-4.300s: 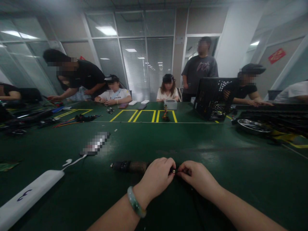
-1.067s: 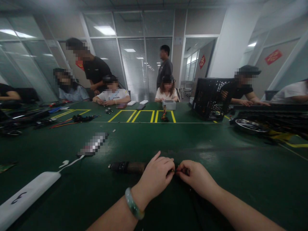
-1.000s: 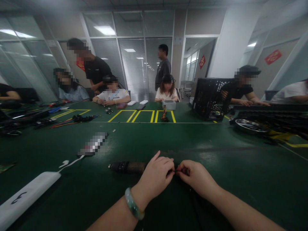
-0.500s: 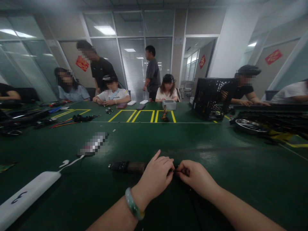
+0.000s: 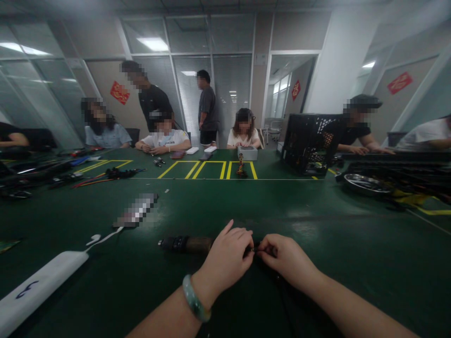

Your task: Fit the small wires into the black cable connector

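Note:
A dark electric screwdriver [image 5: 197, 244] lies on the green table with its metal tip to the left. My left hand [image 5: 232, 251], a jade-coloured bangle on its wrist, is closed over the tool's rear end, thumb and forefinger pinched there; the forefinger or another finger sticks up. Close beside it, my right hand [image 5: 282, 253] pinches the end of a thin black cable [image 5: 279, 277], which runs down toward the near edge. The fingertips of both hands almost meet. Whether the cable end is inside the screwdriver I cannot tell, because fingers cover the joint.
A white power strip [image 5: 45, 286] lies at the left, its lead running to a phone [image 5: 137, 211]. Loose cables [image 5: 120, 173] lie further back. A black computer case [image 5: 306, 143] and a metal bowl [image 5: 366, 184] stand at right. Several people sit across the table [image 5: 218, 197].
My hands have barely moved and keep the same grip. Across the table, a standing person has shifted left, and a seated person now has a hand at the grey box.

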`<action>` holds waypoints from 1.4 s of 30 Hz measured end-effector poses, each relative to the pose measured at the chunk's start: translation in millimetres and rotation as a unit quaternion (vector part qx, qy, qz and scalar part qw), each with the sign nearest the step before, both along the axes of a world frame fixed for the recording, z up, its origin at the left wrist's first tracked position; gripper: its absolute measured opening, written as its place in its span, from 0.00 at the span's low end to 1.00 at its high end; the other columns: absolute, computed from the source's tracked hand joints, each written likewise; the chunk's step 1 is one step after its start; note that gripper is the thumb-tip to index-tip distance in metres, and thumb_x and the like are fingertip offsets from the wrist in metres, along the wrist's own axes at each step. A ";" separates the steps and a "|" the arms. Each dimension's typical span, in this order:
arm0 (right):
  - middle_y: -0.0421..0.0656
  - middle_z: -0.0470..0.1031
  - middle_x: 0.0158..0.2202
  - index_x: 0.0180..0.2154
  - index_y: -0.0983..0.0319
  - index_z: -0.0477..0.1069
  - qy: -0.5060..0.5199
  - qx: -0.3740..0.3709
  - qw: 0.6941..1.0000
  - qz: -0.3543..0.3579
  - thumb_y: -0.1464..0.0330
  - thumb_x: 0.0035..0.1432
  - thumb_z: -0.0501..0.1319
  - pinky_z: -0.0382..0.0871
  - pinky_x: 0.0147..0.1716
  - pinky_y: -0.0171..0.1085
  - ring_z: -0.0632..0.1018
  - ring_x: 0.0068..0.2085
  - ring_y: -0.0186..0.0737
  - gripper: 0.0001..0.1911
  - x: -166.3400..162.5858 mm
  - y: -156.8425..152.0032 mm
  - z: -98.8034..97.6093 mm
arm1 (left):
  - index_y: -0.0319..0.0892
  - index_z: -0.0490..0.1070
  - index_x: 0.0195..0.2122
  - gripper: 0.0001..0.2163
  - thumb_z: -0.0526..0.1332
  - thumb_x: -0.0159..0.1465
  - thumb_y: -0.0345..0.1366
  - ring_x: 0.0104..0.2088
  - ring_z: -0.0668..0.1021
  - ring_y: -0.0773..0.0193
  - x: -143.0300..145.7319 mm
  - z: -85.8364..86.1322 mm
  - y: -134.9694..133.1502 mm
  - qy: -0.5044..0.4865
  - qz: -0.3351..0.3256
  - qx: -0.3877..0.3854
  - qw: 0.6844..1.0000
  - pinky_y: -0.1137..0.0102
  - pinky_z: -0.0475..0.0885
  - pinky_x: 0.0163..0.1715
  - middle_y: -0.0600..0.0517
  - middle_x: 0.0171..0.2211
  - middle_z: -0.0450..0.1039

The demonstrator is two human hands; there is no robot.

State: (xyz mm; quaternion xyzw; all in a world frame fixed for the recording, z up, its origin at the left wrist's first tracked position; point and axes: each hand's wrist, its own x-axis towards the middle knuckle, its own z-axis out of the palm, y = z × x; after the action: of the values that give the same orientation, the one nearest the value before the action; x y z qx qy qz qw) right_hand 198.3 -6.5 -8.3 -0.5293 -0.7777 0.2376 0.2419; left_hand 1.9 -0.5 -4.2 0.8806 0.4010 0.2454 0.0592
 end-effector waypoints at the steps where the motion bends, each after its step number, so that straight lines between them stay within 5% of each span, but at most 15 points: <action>1: 0.37 0.73 0.27 0.31 0.59 0.73 0.001 -0.002 1.000 0.001 0.71 0.54 0.60 0.60 0.27 0.31 0.72 0.29 0.34 0.03 0.1 -0.2 0.2 | 0.44 0.67 0.35 0.02 0.59 0.61 0.32 0.51 0.71 0.62 0.1 0.4 -0.3 0.000 -0.002 -0.002 1.000 0.55 0.46 0.64 0.53 0.48 0.71; 24: 0.37 0.74 0.28 0.31 0.59 0.74 -0.008 -0.003 1.000 -0.004 0.70 0.54 0.61 0.60 0.27 0.31 0.72 0.29 0.34 0.03 -1.4 -0.4 2.3 | 0.45 0.68 0.38 0.05 0.59 0.62 0.29 0.44 0.74 0.64 -0.9 0.3 0.8 0.011 -0.010 -0.028 0.999 0.57 0.52 0.61 0.56 0.42 0.73; 31: 0.38 0.73 0.27 0.32 0.60 0.73 0.016 -0.022 1.000 -0.005 0.69 0.55 0.60 0.61 0.26 0.30 0.73 0.28 0.34 0.03 -0.5 0.4 -1.3 | 0.45 0.69 0.38 0.04 0.59 0.62 0.31 0.41 0.74 0.60 0.1 -0.6 0.6 0.015 0.000 -0.048 0.999 0.62 0.67 0.46 0.53 0.39 0.73; 42: 0.38 0.74 0.28 0.32 0.60 0.74 0.028 -0.035 0.999 0.002 0.69 0.55 0.61 0.62 0.26 0.30 0.73 0.28 0.34 0.03 0.6 0.4 -1.9 | 0.43 0.69 0.36 0.03 0.58 0.62 0.31 0.38 0.73 0.61 0.6 0.2 1.0 0.033 0.012 -0.049 0.998 0.66 0.67 0.39 0.52 0.35 0.71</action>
State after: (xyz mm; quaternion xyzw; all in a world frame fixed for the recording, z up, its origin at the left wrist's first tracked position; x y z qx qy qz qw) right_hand 198.9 -6.1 -10.2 -0.5291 -0.7628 0.2801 0.2444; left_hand 2.5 0.5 -4.0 0.8793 0.4250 0.1967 0.0864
